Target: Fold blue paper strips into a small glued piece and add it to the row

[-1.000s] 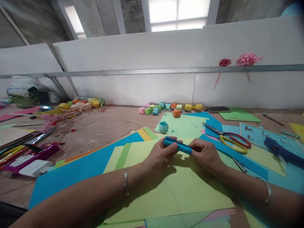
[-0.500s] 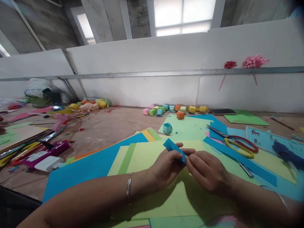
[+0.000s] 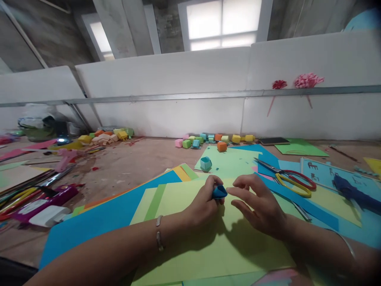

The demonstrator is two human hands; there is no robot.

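A blue paper strip [image 3: 219, 192], bent into a small loop, is pinched in my left hand [image 3: 205, 204]; part of the strip is hidden by the fingers. Just to its right, my right hand [image 3: 258, 204] has its fingers apart and bent, the fingertips close to the loop with nothing visible between them. Both hands are above pale yellow-green paper sheets [image 3: 208, 254]. Beyond them stands a small light-blue folded paper cup shape [image 3: 205, 163] on a pale green sheet [image 3: 232, 159].
Scissors [image 3: 293, 182] with red and yellow handles lie at right on a long blue strip [image 3: 318, 212], near a dark blue glue gun [image 3: 354, 194]. Small coloured paper cubes [image 3: 222, 146] line the wall. A purple device [image 3: 47, 204] and a pink glue gun [image 3: 64, 159] are at left.
The blue strip, earlier straight and held by both hands, is now curled into a loop in my left hand. My right hand has let go and opened. The view has shifted slightly.
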